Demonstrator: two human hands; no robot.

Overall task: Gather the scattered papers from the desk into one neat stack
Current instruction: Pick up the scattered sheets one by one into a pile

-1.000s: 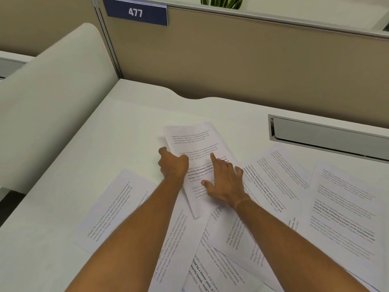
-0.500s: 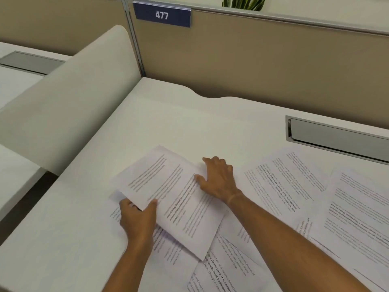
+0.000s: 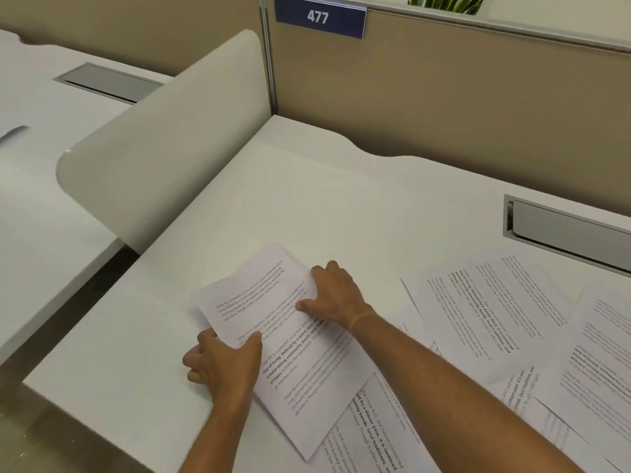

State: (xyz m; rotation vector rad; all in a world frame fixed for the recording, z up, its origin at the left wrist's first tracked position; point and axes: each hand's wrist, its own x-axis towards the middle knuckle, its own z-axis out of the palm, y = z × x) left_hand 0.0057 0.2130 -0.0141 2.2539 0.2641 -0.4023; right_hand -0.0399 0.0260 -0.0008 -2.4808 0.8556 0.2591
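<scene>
Near the counter's [image 3: 341,199] front left corner, the left hand [image 3: 222,365] pinches the near left edge of the top sheet [image 3: 269,322], thumb on the printed face and fingers tucked beneath, so that this grip is narrow and holding paper. The right hand [image 3: 336,297] lies against the sheet's far right edge, thumb pressed on the face and fingers curled over the border; whether they close under it cannot be told. At least one more sheet shows beneath, its pale margin peeking out at the left. More loose sheets [image 3: 488,319] fan out toward the counter's right edge, overlapping one another and the lower part of the held pile, none squared up.

The step in hand looks like collecting sheets into the growing pile. To do it well, the left pinch should stay firm while the right hand slides each loose sheet in flat, keeping corners together. Light paper tends to slip and skew, so tapping the edges on the counter would likely even them.
</scene>
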